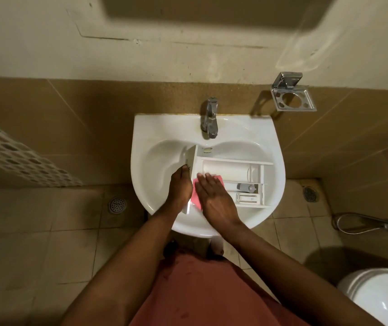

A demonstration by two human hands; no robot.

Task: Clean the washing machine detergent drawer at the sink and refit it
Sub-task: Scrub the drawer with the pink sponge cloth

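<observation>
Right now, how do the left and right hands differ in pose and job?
The left hand grips the front panel of the detergent drawer; the right hand lies flat, fingers straight. The left hand touches bare plastic; the right hand presses a pink cloth onto the drawer. Both are over the sink.

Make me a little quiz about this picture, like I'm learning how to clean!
1. True or false: the detergent drawer lies on the floor.
2. What colour is the cloth on the drawer? A blue, B pink, C green.
3. Fill in: the ___ hand presses flat on the cloth.

Key
1. False: it lies in the sink.
2. B.
3. Right: the right hand presses with straight fingers, while the left hand grips the drawer's front.
</observation>
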